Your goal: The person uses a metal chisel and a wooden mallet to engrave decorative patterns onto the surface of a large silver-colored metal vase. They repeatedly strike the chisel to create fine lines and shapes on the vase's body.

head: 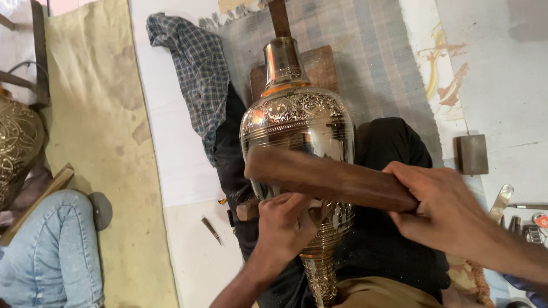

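Note:
A large shiny engraved metal vase (pixel 297 122) lies lengthwise on a dark cloth (pixel 394 148) over my lap, its neck pointing away from me. My right hand (pixel 442 208) is shut on a thick brown wooden mallet (pixel 319 177) held across the vase's belly. My left hand (pixel 285 225) is closed around a small tool with a wooden handle (pixel 246 210), its tip pressed against the vase's lower body. The tool's tip is hidden by my fingers.
A checked cloth (pixel 197 68) lies at the upper left beside the vase. A small chisel (pixel 211 230) rests on the white floor sheet. A metal block (pixel 472 154) and several tools (pixel 516 214) sit at the right. Another person's jeans-clad knee (pixel 51 251) and a second engraved vessel (pixel 17 142) are at the left.

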